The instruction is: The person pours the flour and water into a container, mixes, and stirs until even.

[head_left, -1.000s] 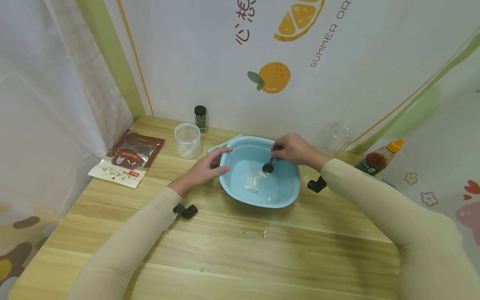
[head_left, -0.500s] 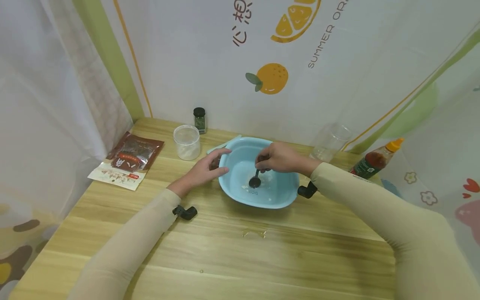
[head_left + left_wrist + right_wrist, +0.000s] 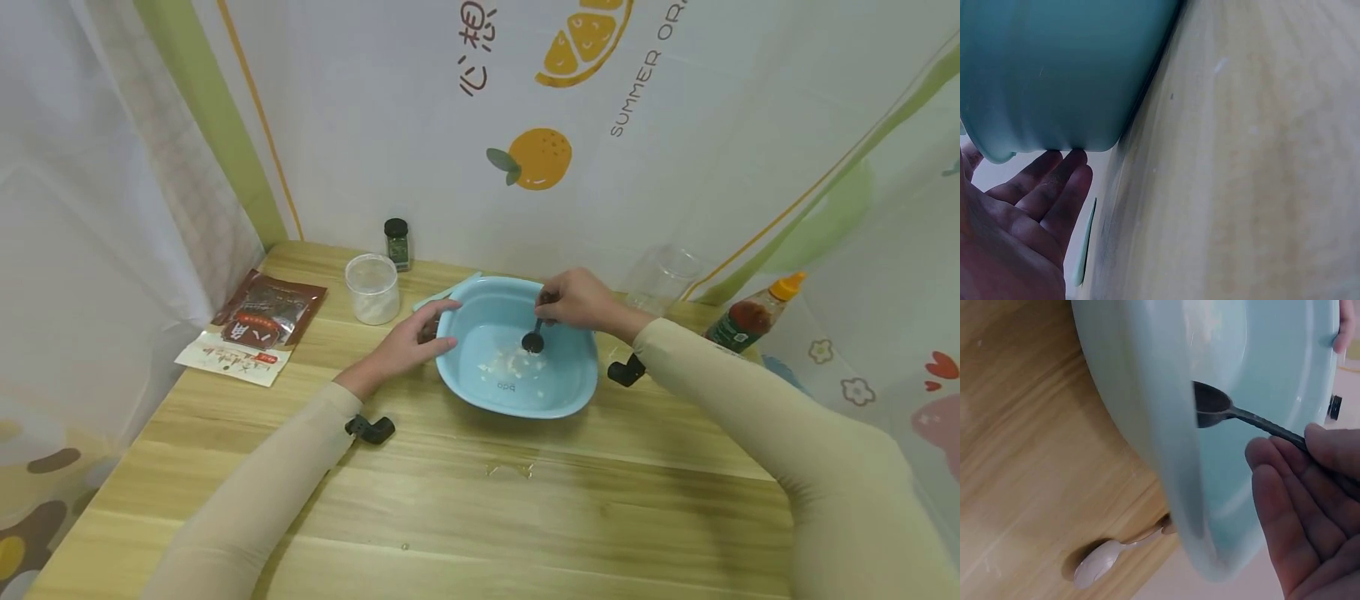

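Observation:
A light blue plastic basin [image 3: 517, 412] stands on the wooden table, with loose white flakes [image 3: 510, 364] and what looks like a little liquid on its floor. My left hand [image 3: 397, 348] holds its left rim: thumb at the rim, and, in the left wrist view, fingertips [image 3: 1077, 156] against the outer wall. Over the basin's back right side, my right hand [image 3: 583, 300] pinches the thin handle of a small black spoon [image 3: 533, 342]. The spoon's bowl is down inside the basin, close to the flakes; in the right wrist view the rim partly covers it.
Left of the basin are a clear tub [image 3: 373, 290] of white stuff, a dark-capped spice jar [image 3: 397, 246] and a brown food packet [image 3: 262, 321]. A clear container [image 3: 663, 279] and a sauce bottle [image 3: 753, 315] stand right. Another spoon [image 3: 1099, 564] lies beside the basin.
My right hand swept the black spoon left and toward me across the flakes, then back to the right and away. The flakes are more spread out. My left hand stays on the rim.

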`<control>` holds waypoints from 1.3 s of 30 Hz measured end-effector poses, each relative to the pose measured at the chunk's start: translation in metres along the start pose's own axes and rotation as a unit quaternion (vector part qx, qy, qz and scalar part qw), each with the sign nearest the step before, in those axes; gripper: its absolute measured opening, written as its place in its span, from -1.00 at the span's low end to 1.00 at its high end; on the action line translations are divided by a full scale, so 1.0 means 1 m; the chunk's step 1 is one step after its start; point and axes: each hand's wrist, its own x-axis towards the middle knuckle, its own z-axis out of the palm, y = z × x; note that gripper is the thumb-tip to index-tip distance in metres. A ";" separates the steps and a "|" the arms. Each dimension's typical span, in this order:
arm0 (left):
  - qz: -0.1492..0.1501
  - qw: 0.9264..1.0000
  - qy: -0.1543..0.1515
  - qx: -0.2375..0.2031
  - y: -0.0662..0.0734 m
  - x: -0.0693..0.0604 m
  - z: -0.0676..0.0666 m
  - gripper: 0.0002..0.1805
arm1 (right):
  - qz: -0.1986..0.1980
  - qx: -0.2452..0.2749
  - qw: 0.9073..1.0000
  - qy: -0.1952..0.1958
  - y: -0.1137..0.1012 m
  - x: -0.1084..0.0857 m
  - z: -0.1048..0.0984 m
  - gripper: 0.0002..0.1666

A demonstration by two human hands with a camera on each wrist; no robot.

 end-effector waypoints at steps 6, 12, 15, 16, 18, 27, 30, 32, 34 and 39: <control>-0.004 1.000 0.004 0.000 0.001 -0.002 0.000 -0.30 | -0.017 0.039 0.996 -0.073 -0.016 -0.006 0.006 -0.85; -0.002 1.000 0.002 -0.005 0.001 -0.002 0.001 -0.30 | -0.037 0.062 0.994 -0.084 -0.030 0.003 0.016 -0.84; 0.000 1.000 0.001 -0.006 0.000 -0.001 0.002 -0.30 | -0.032 0.071 0.995 -0.058 -0.027 0.009 0.018 -0.85; 0.001 1.000 0.000 -0.005 0.000 -0.001 0.002 -0.30 | -0.028 0.075 0.996 -0.047 -0.025 0.011 0.018 -0.85; 0.002 1.000 0.001 -0.005 -0.001 -0.001 0.002 -0.30 | -0.019 0.071 0.997 -0.023 -0.019 0.014 0.017 -0.85; 0.002 1.000 -0.002 -0.003 0.001 0.001 0.001 -0.31 | 0.035 0.010 0.999 0.025 0.003 0.006 0.005 -0.84; 0.002 1.000 -0.004 -0.005 0.000 0.001 0.001 -0.32 | 0.033 0.018 0.999 0.021 0.003 0.001 0.004 -0.84; 0.003 1.000 -0.007 -0.010 -0.001 0.001 0.001 -0.32 | 0.029 0.021 0.999 0.012 -0.001 -0.001 0.005 -0.84; 0.005 1.000 -0.008 -0.015 -0.001 0.001 0.001 -0.32 | 0.023 0.029 0.999 -0.004 -0.007 -0.003 0.007 -0.83; 0.006 1.000 -0.006 -0.023 -0.001 0.000 0.002 -0.31 | 0.009 0.037 0.999 -0.034 -0.019 0.000 0.012 -0.82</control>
